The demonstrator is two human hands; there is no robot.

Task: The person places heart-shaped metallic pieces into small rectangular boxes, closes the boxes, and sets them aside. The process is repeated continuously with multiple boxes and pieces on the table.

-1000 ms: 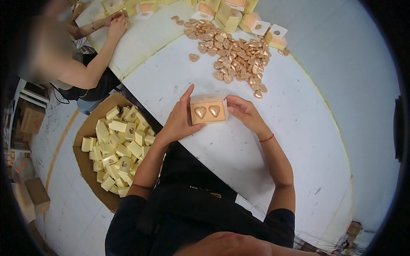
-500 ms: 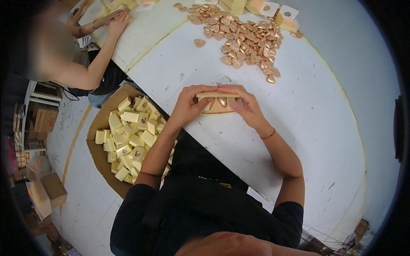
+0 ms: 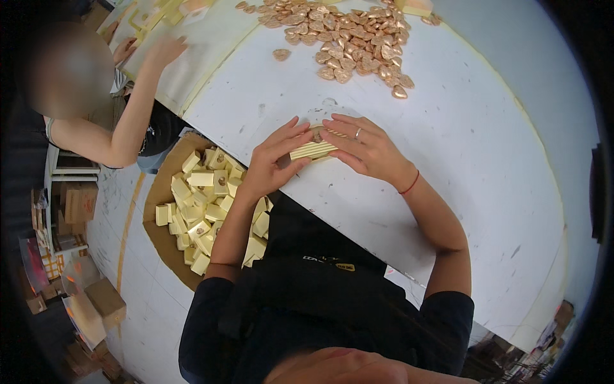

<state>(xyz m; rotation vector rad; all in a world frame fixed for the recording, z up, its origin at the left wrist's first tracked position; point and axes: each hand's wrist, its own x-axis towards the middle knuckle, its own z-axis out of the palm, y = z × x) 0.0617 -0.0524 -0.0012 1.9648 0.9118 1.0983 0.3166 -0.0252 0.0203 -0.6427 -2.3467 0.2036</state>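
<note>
On the white table before me lies a small pale-yellow box (image 3: 312, 151), its ridged side toward me and a little brownish-gold spot partly showing on top. My left hand (image 3: 274, 159) holds its left end, fingers along the top and thumb at the near edge. From the other side, my right hand (image 3: 371, 150) grips it, fingers reaching across the top and thumb low at the front. The fingers hide much of the box. Beyond my hands spreads a heap of shiny rose-gold heart-shaped pieces (image 3: 358, 48), with one piece (image 3: 281, 55) apart at its left.
A big cardboard carton (image 3: 158, 237) full of similar yellow boxes (image 3: 204, 208) stands left, below the table edge. Another person's arm (image 3: 137, 121) reaches over the table at upper left, near more yellow pieces (image 3: 157, 16). Brown cartons (image 3: 105, 301) sit on the floor at far left.
The box has tipped, so its ridged side now faces me; the gold heart earlier visible between my thumbs is covered. My fingers have straightened over it. The other person's hands have moved apart.
</note>
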